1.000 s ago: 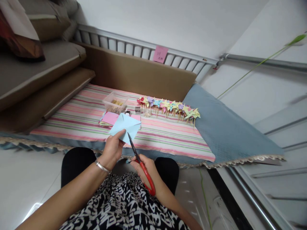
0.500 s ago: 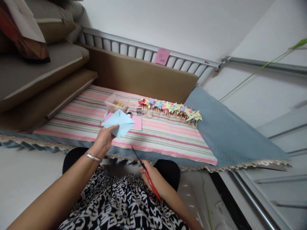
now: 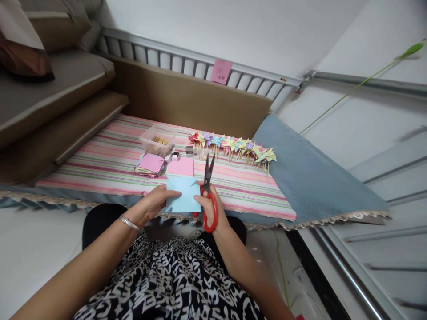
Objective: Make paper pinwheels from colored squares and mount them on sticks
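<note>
A light blue square of paper (image 3: 187,202) is held flat above the front edge of the striped cloth, with slits showing at its corners. My left hand (image 3: 156,202) pinches its left side, thumb on top. My right hand (image 3: 211,206) has the red-handled scissors (image 3: 213,213) hooked in it, blades slightly apart and pointing up, away from the paper; its thumb also rests on the paper's right edge. Behind the sheet lie a stack of coloured paper squares (image 3: 150,163), pink on top, and a pink pad (image 3: 180,167).
A clear plastic box (image 3: 157,138) holds small sticks. Finished paper pinwheels (image 3: 230,144) on sticks lie in a row at the back right. Small containers (image 3: 190,151) stand between. A cardboard panel (image 3: 187,100) and stacked cushions (image 3: 56,89) border the striped cloth (image 3: 243,191).
The right hand has come up to the paper's right edge, and the scissors have turned blades upward. The blue paper has moved right and toward me and turned square-on, uncovering the stack.
</note>
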`<state>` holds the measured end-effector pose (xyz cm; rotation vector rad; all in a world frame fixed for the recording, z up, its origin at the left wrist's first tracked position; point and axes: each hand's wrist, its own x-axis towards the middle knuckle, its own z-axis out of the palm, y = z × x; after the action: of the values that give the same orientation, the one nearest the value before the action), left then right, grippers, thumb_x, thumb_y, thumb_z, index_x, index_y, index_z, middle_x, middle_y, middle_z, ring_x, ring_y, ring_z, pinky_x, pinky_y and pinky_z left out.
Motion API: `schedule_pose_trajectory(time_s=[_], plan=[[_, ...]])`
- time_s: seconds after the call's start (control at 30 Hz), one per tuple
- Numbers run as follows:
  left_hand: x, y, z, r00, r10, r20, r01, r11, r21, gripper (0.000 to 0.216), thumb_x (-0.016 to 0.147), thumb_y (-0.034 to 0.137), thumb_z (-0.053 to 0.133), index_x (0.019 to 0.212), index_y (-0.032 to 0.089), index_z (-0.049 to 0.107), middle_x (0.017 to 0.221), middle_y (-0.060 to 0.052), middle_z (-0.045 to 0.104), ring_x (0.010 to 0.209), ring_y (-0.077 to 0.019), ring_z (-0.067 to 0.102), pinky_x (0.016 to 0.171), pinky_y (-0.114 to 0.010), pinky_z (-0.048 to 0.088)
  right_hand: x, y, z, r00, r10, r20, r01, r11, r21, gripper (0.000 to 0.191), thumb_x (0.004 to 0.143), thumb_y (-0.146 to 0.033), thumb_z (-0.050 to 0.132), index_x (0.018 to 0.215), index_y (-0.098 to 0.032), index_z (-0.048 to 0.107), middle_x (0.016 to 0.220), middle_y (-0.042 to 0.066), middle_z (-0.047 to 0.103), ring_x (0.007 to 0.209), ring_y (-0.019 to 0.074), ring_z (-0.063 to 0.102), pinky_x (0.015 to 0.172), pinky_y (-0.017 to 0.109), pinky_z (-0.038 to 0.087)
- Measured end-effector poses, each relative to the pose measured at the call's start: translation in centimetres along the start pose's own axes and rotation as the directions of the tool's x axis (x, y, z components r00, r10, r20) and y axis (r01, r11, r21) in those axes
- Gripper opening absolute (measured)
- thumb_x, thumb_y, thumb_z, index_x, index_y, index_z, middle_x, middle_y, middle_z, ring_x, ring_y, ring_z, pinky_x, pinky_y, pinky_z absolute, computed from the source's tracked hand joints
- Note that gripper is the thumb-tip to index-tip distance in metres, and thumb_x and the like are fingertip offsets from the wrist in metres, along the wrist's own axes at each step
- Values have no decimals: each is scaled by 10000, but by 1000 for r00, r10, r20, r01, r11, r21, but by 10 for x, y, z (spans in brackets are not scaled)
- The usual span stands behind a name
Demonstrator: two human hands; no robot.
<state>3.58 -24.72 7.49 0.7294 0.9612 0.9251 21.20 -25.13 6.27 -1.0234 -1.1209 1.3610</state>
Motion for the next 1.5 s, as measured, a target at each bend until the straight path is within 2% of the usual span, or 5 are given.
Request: schedule_pose_trajectory(time_s=[0.27,0.53,0.63,0.87,1.5], plan=[[4,-25,14,988,67,-138,-100,964,-247,260,647,181,747,892,127,679,876,-89,716,709,-176,646,585,-254,529,1,8,11,987,-110,-120,99,991,-88,363,688,-250,611,1033,-243,497,736,-43,525,631,140,523,595,265,442],[2,-7,0,937,166,-308,-223,961,-162,300,578,174,769,845,76,670,769,-88,709,631,-188,646,571,-301,547,-30,-8,-5,990,29,136,38,885,-465,368,742,-228,578,1105,-218,522,768,-8,628,665,136,579,657,266,453],[-2,-1,-3,936,168,-310,-220,965,-140,280,572,146,752,825,65,665,730,-89,707,597,-196,647,542,-308,547,-46,-11,-10,956,166,242,-7,837,-547,300,751,-261,603,1047,-228,574,710,-20,614,581,113,557,596,246,446],[-3,7,-9,943,165,-291,-217,964,-157,263,617,116,726,865,68,654,760,-99,713,626,-211,667,555,-320,565,-63,-8,-5,911,388,142,-236,771,-591,252,815,-432,553,939,-215,587,549,-48,525,369,65,424,371,180,311],[-6,10,3,967,126,-223,-180,953,-243,175,668,84,669,843,93,660,776,-82,711,628,-194,656,580,-336,574,-66,-22,7,962,239,130,-128,819,-560,141,789,-348,604,796,-207,613,513,-61,454,442,76,401,465,198,328]])
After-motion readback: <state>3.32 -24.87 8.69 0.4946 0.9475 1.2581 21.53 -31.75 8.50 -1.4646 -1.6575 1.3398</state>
